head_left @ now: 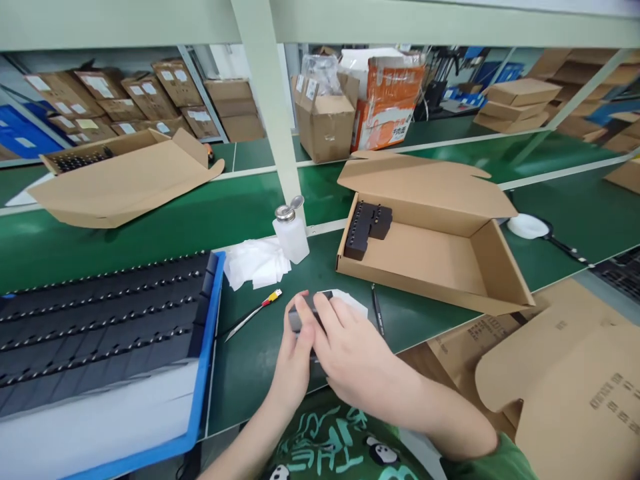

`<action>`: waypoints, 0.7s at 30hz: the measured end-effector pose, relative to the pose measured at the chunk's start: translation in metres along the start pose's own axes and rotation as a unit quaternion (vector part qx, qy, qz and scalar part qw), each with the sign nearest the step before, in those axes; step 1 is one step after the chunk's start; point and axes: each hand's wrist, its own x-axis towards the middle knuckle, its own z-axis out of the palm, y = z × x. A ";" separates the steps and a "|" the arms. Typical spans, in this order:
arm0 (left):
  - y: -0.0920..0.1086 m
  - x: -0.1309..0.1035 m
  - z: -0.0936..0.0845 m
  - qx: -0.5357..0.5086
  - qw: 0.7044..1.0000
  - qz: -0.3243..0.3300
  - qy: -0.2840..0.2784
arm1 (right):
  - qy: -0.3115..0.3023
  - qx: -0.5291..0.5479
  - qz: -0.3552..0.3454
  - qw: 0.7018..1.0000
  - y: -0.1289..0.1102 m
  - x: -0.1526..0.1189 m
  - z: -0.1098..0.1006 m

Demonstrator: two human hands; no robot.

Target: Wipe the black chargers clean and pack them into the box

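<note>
Grip: both hands closed on the same dark part (296, 321). L hand (293, 357) holds its near L side, thumb up toward the R fingers; R hand (347, 337) comes over the top w/ fingers bent down onto it. Part is in front of the torso, over the near edge of the green worktop (240, 390); can't tell if it touches the surface.

Long axis, as far as it shows, runs approx. L–R, R end angled a bit away from the person. Ends mostly covered by fingers, so can't tell which way it points. Looks dk grey/blk, flat-faced, straight-edged, matte; detail hidden.

White sheet (354, 304) shows just past R fingers; unclear if held or lying under. Just R of it, a thin blk tool (378, 312), approx. fore-aft. To L, cable w/ yellow/red plug (274, 296). Behind, white wipes (256, 262) + white bottle (291, 240), metal cap up.

Back R: open carton (430, 257) w/ blk pcs (361, 230) at its L end. Far L: blue tray (203, 393) w/ rows of blk units (100, 320).
</note>
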 end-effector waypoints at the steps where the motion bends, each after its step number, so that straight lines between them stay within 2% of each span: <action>1: -0.007 0.004 0.002 -0.024 1.000 -0.006 0.013 | -0.004 -0.016 0.000 1.000 -0.002 -0.001 0.000; 3: -0.016 0.010 0.005 -0.057 0.998 -0.034 0.023 | -0.006 -0.013 -0.001 1.000 0.001 -0.007 -0.002; 6: -0.018 0.011 0.010 -0.074 0.992 -0.098 0.015 | -0.012 0.071 0.006 0.997 0.018 -0.022 -0.009; 10: -0.011 0.009 0.014 -0.109 0.972 -0.206 -0.033 | -0.008 0.174 0.035 0.984 0.045 -0.042 -0.008; 12: -0.007 0.014 0.017 -0.086 0.970 -0.215 -0.073 | 0.005 0.218 0.035 0.975 0.051 -0.047 -0.003; 15: 0.004 0.029 0.022 0.060 0.968 -0.150 -0.193 | 0.066 0.224 0.036 0.972 0.061 -0.052 -0.001; 17: 0.015 0.042 0.025 0.198 0.944 -0.065 -0.256 | 0.108 0.190 0.071 0.973 0.080 -0.053 -0.010; 19: 0.025 0.053 0.029 0.351 0.901 0.026 -0.252 | 0.106 0.159 0.158 0.969 0.112 -0.051 -0.022; 21: 0.031 0.063 0.034 0.485 0.836 0.105 -0.236 | 0.052 0.142 0.256 0.955 0.153 -0.045 -0.029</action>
